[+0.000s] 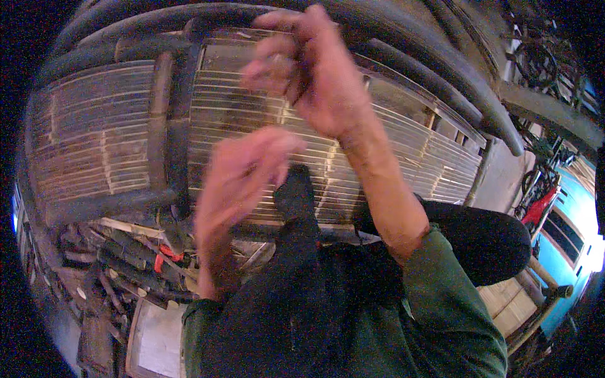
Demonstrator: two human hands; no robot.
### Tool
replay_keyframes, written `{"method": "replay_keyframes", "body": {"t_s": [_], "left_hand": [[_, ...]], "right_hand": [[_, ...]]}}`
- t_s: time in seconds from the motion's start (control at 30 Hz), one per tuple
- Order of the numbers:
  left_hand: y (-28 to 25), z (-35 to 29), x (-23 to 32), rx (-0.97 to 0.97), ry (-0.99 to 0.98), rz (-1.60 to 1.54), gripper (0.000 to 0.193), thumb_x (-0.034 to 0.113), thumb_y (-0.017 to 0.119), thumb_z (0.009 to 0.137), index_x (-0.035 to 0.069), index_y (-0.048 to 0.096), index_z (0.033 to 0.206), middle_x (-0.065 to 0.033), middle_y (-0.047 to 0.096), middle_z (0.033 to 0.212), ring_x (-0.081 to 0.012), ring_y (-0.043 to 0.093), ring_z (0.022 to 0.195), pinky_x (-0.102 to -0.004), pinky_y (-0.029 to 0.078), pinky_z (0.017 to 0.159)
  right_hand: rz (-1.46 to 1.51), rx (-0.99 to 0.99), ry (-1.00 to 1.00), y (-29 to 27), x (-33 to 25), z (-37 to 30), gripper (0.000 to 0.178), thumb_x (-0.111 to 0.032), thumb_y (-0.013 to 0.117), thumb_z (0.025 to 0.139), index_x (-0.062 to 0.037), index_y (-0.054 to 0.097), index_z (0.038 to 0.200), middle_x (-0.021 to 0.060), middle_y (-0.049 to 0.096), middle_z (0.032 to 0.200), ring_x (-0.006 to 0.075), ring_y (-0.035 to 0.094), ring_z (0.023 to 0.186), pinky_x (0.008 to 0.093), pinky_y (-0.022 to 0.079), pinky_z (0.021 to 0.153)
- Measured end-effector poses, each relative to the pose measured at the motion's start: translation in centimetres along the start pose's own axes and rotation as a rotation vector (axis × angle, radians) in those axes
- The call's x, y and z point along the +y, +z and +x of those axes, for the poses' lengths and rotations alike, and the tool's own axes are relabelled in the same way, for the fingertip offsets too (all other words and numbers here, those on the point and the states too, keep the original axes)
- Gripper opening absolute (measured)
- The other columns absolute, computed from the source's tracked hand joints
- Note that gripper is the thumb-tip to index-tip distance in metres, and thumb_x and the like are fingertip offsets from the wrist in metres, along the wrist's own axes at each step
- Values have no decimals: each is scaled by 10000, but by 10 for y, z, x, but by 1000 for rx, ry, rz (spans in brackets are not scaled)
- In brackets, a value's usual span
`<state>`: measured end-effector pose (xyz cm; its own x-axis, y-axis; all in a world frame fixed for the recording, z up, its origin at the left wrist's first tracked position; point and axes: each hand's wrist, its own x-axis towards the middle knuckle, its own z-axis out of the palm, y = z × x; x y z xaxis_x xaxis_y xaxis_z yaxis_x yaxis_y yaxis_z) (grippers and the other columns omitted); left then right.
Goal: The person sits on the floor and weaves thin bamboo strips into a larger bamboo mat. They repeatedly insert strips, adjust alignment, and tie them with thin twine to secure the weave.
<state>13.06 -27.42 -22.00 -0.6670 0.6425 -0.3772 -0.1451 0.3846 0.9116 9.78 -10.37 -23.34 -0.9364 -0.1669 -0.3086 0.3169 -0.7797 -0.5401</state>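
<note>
My right hand (315, 72) is raised at the top middle, over the far edge of a bamboo-slat platform (239, 107). Its fingers are loosely bent and stand apart, with nothing visible between them. Lower and to the left, my left hand (242, 173) hovers above the slats in front of my leg. Motion smears its fingers, so whether they grip anything cannot be made out. The two hands are apart from each other. Below them my legs (441, 233) in black trousers rest on the platform, the right one bent sideways.
Dark round poles (428, 69) frame the platform's far side. At lower left lies a pile of cut wood (120, 258) with a red-orange strip (167, 255) on it, near a pale framed panel (157, 334). A red cloth (541, 205) hangs by a blue wall (576, 183) at right.
</note>
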Motion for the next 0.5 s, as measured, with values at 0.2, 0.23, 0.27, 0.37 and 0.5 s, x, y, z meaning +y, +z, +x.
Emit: {"method": "replay_keyframes", "body": {"t_s": [0.2, 0.23, 0.27, 0.37, 0.5], "left_hand": [[-79, -68, 6, 933, 406, -561, 232, 209, 452, 941, 34, 579, 856, -14, 471, 591, -129, 332, 467, -253, 361, 649], [-94, -78, 0, 754, 457, -768, 239, 215, 450, 944, 36, 582, 856, -13, 468, 586, -130, 338, 479, -257, 355, 657], [-110, -88, -3, 580, 468, -969, 245, 222, 449, 947, 38, 584, 856, -11, 464, 581, -131, 344, 490, -260, 348, 665], [-120, -109, -19, 489, 568, -1005, 276, 243, 440, 954, 62, 591, 811, -10, 482, 600, -136, 403, 573, -299, 351, 709], [-97, -103, -7, 819, 631, -871, 342, 340, 440, 941, 162, 568, 678, -16, 468, 765, -181, 385, 746, -433, 316, 886]], "right_hand": [[-735, -687, 801, 3, 55, -43, 607, -527, 345, 938, -19, 469, 1246, 127, 553, 1138, 207, 617, 876, 362, 549, 767], [-776, -690, 935, 4, 51, -45, 595, -512, 361, 941, -15, 466, 1251, 138, 551, 1143, 205, 617, 865, 348, 555, 748], [-779, -589, 943, -14, 62, -43, 586, -502, 364, 944, -11, 469, 1246, 148, 565, 1118, 204, 620, 851, 339, 558, 728], [-939, -229, 779, -57, 61, -20, 563, -477, 367, 952, -8, 465, 1249, 169, 625, 951, 188, 629, 774, 330, 554, 645], [-707, 445, 411, -108, 40, 20, 571, -510, 348, 948, -36, 428, 1255, 154, 634, 823, 141, 571, 611, 293, 496, 537]]}}
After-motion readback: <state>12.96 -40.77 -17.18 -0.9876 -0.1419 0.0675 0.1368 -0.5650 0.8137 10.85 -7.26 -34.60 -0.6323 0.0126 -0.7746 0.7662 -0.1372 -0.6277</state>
